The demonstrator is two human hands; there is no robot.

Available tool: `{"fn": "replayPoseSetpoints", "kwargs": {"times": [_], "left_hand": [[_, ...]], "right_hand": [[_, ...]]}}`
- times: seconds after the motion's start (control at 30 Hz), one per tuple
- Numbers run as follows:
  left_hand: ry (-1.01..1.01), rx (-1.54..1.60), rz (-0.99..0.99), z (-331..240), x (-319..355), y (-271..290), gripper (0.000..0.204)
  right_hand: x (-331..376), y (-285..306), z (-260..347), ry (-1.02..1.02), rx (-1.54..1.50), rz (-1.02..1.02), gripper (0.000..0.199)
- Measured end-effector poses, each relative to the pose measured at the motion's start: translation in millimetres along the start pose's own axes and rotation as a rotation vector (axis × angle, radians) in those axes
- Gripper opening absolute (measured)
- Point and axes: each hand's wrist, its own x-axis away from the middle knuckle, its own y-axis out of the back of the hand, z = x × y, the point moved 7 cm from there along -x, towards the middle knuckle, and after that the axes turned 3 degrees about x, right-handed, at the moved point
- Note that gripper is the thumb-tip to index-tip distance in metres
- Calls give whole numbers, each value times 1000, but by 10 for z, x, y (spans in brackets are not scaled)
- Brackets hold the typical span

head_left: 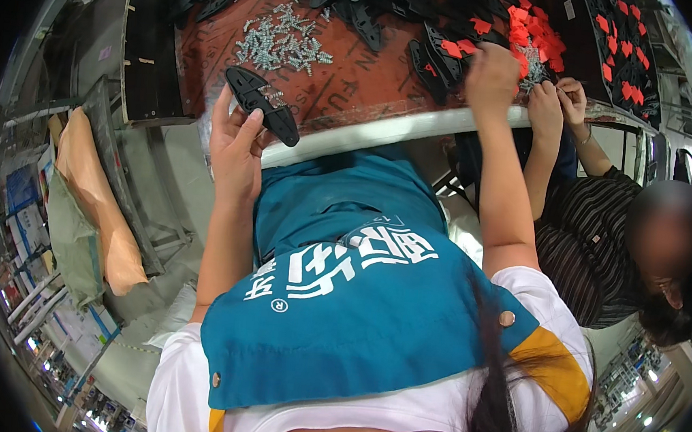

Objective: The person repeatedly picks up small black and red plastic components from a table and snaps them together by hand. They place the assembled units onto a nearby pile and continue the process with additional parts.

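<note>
A brown table (361, 79) spans the top of the frame between dark boards (159, 63), its white front edge (385, 132) curving below; its surface shows between the springs (282, 44) and the right hand (494, 75), leaving room, while a co-worker's hands (548, 110) crowd the upper right. Upper left of centre, the left hand (236, 142) grips a black part (268, 110) near that edge; I cannot tell whether the right hand's blurred fingers, beside red pieces (537, 32), hold anything.

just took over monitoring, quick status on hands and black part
Left hand: holding black part. Right hand: by red pieces, grip unclear. Close by on the right: co-worker's hands.
</note>
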Motion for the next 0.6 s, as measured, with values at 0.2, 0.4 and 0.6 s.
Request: {"fn": "replayPoseSetpoints", "kwargs": {"times": [0.2,0.4,0.6], "left_hand": [[70,4,58,144,-5,-57,50],[55,44,103,84,87,-223,52],[100,53,123,152,203,-157,52]], "right_hand": [[310,-260,-846,-317,417,396,20],[348,-401,-819,-339,213,619,42],[410,-357,-686,-194,298,701,27]]}}
